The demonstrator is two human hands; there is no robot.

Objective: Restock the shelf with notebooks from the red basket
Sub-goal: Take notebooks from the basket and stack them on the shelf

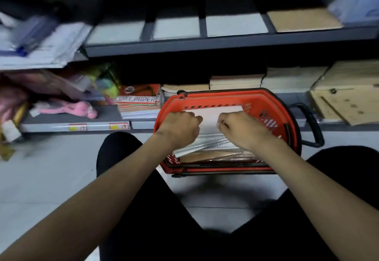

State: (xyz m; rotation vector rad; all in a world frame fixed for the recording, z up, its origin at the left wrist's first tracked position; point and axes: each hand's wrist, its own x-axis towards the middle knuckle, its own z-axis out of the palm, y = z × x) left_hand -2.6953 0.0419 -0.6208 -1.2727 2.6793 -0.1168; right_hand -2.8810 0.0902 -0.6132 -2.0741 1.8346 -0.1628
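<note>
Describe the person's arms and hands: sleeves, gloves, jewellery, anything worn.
Both arms are bare up to the frame edge: no sleeve shows on the left arm or the right arm. The left hand and right hand wear no gloves, and neither wrist carries a watch or band. A glint on the right hand's fingers may be a ring; too blurred to be sure.

Red basket (266, 96): moulded plastic, smooth, with a slight gloss. Its black handle (313, 125) looks plastic too, but duller. Inside, the white notebook (209, 117) shows a plain matt paper cover. Under it, clear wrap (205, 147) shines over brown kraft-paper covers (205, 156). The shelf (205, 45) is grey painted metal, matt. At the lower shelf's right end, a box (344, 100) looks like pale bare wood, unpolished. The floor (51, 178) is smooth pale tile with a soft sheen.
</note>
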